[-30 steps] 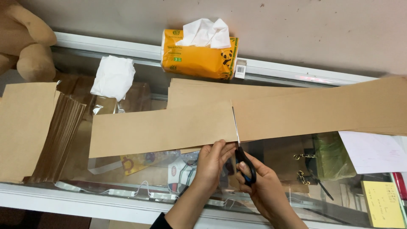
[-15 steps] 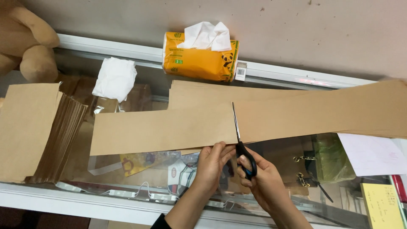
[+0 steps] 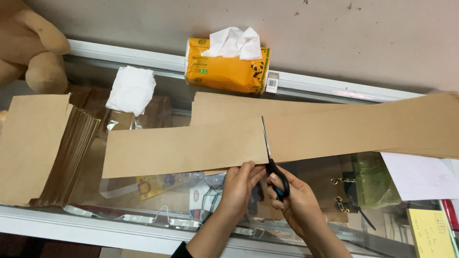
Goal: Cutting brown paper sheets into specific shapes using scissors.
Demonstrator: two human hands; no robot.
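Two hands work at the near edge of the glass tabletop point(image 3: 334, 167). My left hand point(image 3: 239, 184) pinches the lower edge of the long brown paper strip point(image 3: 191, 148). My right hand point(image 3: 299, 200) is clenched around the black-handled scissors point(image 3: 272, 157), whose blades point away into the strip. Left lies a stack of brown sheets point(image 3: 33, 143). Farther off sit a white crumpled tissue point(image 3: 131, 88), an orange tissue pack point(image 3: 227, 67) and a plush toy point(image 3: 28, 48).
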